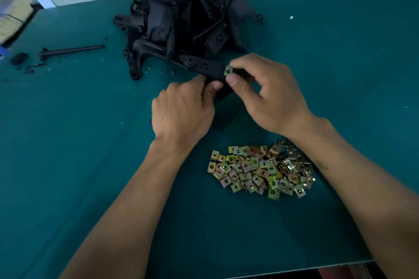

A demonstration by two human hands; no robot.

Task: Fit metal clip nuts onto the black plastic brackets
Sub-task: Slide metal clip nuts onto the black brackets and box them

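Observation:
My left hand [183, 108] grips a black plastic bracket [209, 70] above the middle of the green table. My right hand [269, 95] pinches a metal clip nut [228, 70] between thumb and fingers, right at the bracket's near end. The clip nut touches the bracket's edge. A heap of yellowish metal clip nuts [260, 171] lies on the table below my right wrist. A tall pile of black plastic brackets [188, 13] stands at the back, just beyond my hands.
The green table [90, 142] runs to a front edge at lower right. A black rod [72, 50] and black scraps [19, 58] lie at the left. Cardboard boxes [11, 7] stand off the far left corner.

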